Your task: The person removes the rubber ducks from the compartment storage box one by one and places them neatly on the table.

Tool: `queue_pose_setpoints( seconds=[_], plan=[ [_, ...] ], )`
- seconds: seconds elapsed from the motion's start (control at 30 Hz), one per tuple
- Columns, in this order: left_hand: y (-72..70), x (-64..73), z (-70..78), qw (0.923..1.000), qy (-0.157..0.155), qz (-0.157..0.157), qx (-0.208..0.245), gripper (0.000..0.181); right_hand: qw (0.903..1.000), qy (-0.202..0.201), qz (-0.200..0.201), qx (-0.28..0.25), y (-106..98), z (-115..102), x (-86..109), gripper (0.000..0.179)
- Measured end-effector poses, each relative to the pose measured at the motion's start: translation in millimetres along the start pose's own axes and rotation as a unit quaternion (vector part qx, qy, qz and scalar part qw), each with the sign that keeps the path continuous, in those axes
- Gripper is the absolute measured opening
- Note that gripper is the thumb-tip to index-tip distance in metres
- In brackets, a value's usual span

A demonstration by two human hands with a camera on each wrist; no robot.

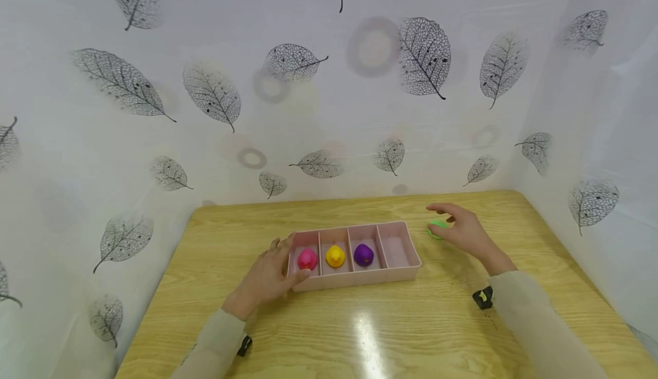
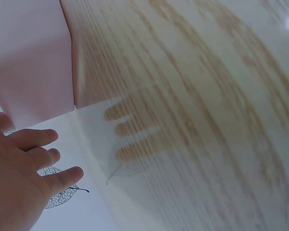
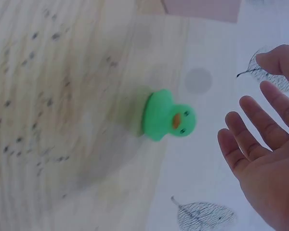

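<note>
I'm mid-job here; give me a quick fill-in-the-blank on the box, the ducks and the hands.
1. The pink box is divided into ____ compartments.
2. The yellow duck sits between the pink duck and the ____ one.
3. The loose duck on the table is coloured ____.
4. The hand nearest the pink duck is the person's ____ one.

Missing words: four; purple; green; left.

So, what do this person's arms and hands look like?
The left hand and right hand wear no gloves. The left sleeve and right sleeve are long, pale beige. Beside them show a small black left device and a black right device with a yellow mark.
</note>
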State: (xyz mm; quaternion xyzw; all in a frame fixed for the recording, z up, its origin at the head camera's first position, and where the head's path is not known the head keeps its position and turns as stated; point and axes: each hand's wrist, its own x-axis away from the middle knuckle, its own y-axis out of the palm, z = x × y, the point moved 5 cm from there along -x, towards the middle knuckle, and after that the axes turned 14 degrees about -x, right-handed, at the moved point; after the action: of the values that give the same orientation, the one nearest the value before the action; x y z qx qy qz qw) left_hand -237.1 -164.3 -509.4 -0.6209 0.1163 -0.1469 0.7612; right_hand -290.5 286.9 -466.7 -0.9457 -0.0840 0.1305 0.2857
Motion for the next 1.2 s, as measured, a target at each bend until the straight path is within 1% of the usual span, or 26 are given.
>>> queue_pose_setpoints(
  seconds=[0.17,0.33,0.43,0.53,0.63,0.8,0.87,1.03,1.2],
  plan=[
    [0.8,0.1,-0.8,1.0,0.003,0.007,-0.001,0.1,0.9994,-0.035,-0.004,-0.002,10.7,-22.3,-3.3,0.047],
    [-0.4,-0.5,0.9,0.9989,0.019,0.03,-0.032,0.099,0.998,-0.061,-0.012,0.001,22.7,-40.5,-4.4,0.044],
    [-4.0,0.2,3.8,0.9978,0.025,0.044,-0.044,0.098,0.9973,-0.07,-0.019,-0.004,30.2,-50.6,-3.9,0.043],
    [-6.3,1.0,6.2,0.9971,0.025,0.048,-0.053,0.099,0.9967,-0.074,-0.029,-0.014,38.4,-59.2,-3.2,0.044],
    [-5.3,0.5,7.1,0.9969,0.022,0.044,-0.062,0.1,0.9959,-0.079,-0.038,-0.02,46.8,-65.0,-2.7,0.045],
    [-3.0,-1.3,8.6,0.9958,0.012,0.031,-0.085,0.105,0.993,-0.099,-0.055,-0.034,60.0,-73.0,-2.1,0.045],
    [-3.7,-1.7,9.2,0.9948,0.008,0.032,-0.096,0.107,0.9916,-0.103,-0.066,-0.04,65.5,-74.8,-2.1,0.045],
    [-5.7,-2.6,9.5,0.993,0.003,0.04,-0.111,0.108,0.9897,-0.095,-0.094,-0.051,78.7,-74.9,-2.4,0.048],
    [-4.8,-4.3,9.6,0.9927,0.006,0.033,-0.116,0.108,0.9879,-0.092,-0.114,-0.051,90.3,-74.1,-1.6,0.05]
  ],
)
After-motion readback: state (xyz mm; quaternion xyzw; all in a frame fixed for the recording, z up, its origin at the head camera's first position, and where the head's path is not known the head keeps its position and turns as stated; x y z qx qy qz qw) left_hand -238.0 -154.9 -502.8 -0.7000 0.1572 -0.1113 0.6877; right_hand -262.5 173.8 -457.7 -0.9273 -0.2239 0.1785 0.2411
